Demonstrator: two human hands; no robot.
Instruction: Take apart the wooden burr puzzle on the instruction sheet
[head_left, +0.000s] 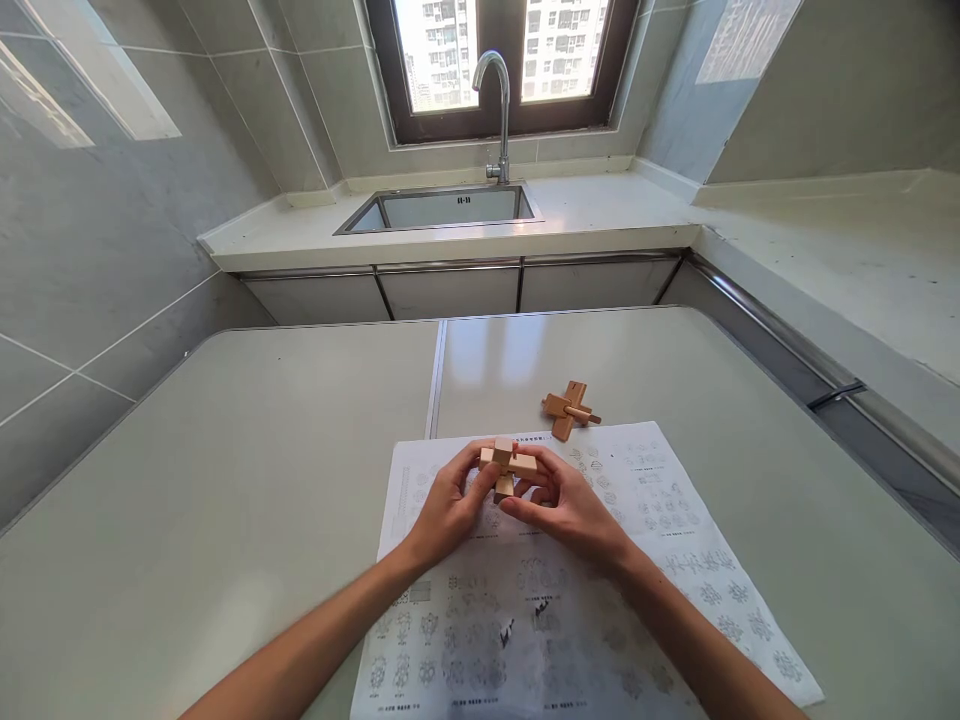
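A small wooden interlocking puzzle (507,467) of pale crossed bars is held just above a printed instruction sheet (660,520). My left hand (448,507) grips its left side with fingertips. My right hand (564,503) grips its right side and underside. Both hands hold the same piece between them. A second wooden cross-shaped puzzle (569,408), darker and with a round peg through it, lies on the table beyond the sheet's far edge, apart from both hands.
The white table (225,480) has a seam (433,380) running down its middle. Behind it a counter holds a steel sink (442,209) with a tall faucet (496,110) under a window. A counter (840,250) runs along the right side.
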